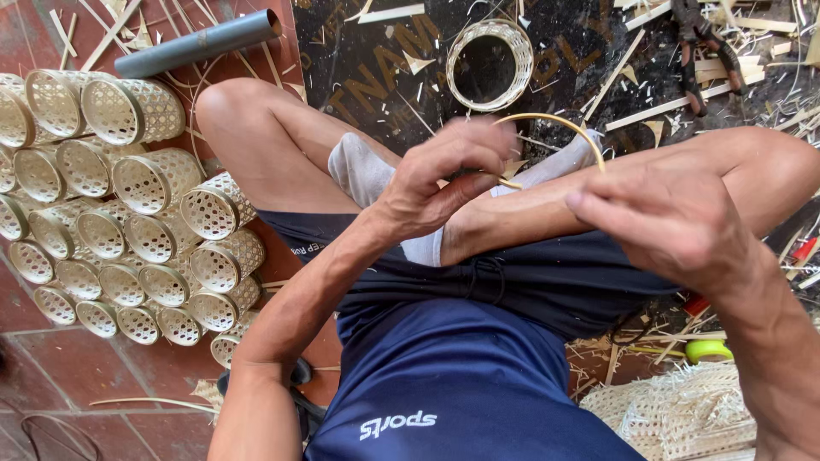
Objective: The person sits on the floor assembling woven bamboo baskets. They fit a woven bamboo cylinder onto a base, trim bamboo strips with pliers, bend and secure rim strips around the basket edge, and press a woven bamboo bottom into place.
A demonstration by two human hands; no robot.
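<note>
A heap of woven baskets (pixel 128 213) lies left on the floor. Over the lap, the left hand (pixel 444 183) pinches one end of a bent bamboo strip (pixel 559 124); the right hand (pixel 675 218) grips the other, apparently mid-bending it into a hoop.

One view only, from a camera on the person's head, facing steeply down and close over the lap and crossed legs. The left hand (pixel 436 183) and right hand (pixel 675 218) fill the frame's centre and right, probably nearest the lens; the floor runs along the top and left edges.
</note>
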